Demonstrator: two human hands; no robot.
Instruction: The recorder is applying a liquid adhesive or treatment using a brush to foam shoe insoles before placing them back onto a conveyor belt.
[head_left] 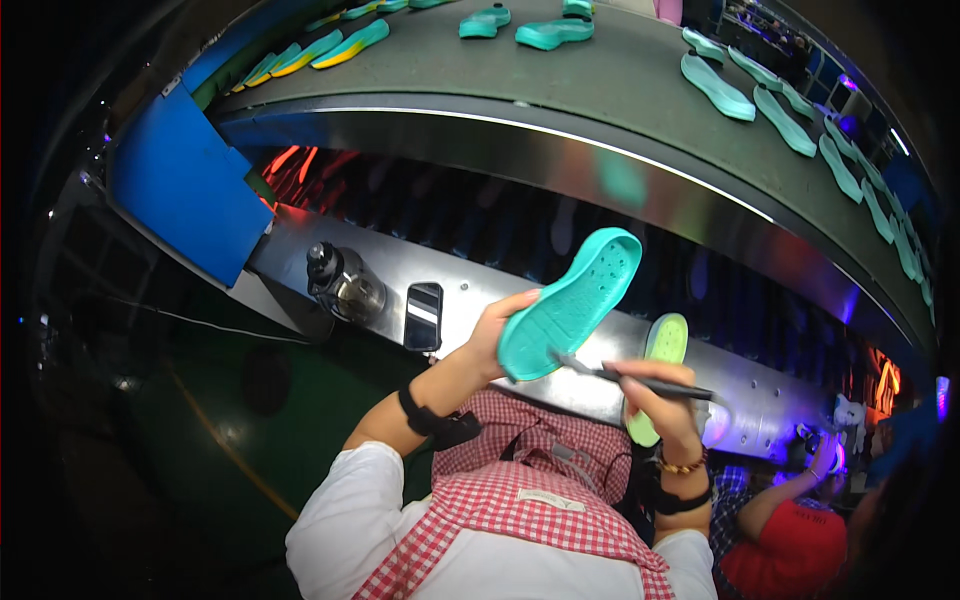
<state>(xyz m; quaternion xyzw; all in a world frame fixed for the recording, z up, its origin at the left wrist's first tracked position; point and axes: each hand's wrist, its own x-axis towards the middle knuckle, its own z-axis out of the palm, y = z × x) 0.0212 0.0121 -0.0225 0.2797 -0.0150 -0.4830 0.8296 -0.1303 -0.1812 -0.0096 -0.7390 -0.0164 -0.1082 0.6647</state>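
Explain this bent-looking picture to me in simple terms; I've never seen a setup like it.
There is no robot here: a person works bare-handed. The single view comes from a fisheye camera worn on the head, looking down, so straight edges curve. The left hand holds a teal sole. The right hand grips a slim dark tool, its tip at the sole's lower end. On the metal ledge are a bottle and a phone; a pale green sole is partly hidden behind the right hand. The dark surface beyond carries more soles.
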